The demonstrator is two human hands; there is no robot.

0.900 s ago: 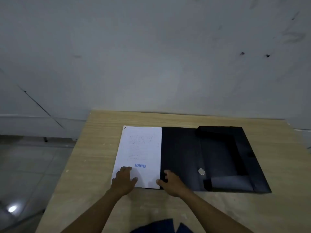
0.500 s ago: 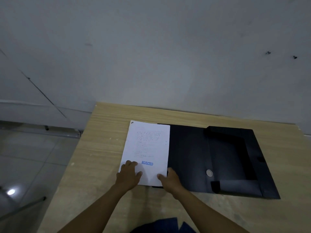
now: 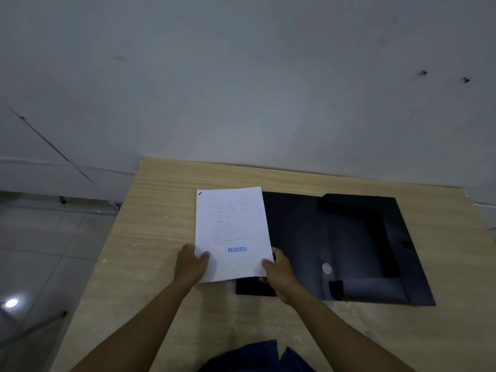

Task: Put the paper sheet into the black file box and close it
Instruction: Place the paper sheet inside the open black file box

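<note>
- My left hand (image 3: 191,265) pinches the near left corner of the sheet (image 3: 232,233), thumb on top and fingers underneath.
- My right hand (image 3: 279,272) pinches the near right corner the same way, thumb on the paper.
- The sheet is held by its near edge and looks raised off the desk (image 3: 150,237); its far end tilts away toward the wall. A blue "REJECTED" stamp sits near my thumbs and a staple marks the far left corner.
- The sheet hangs over the left part of the box (image 3: 349,251), which lies open and flat along the right half of the desk, close to the far edge.
- The tray with its raised walls is on the right side of the box; a round snap (image 3: 326,268) shows on the panel beside it.
- Done, as I judge it: the box is open and the sheet is in hand.
- Left: carry the sheet right into the tray, lay it flat, fold the cover over and press the snap shut.
</note>
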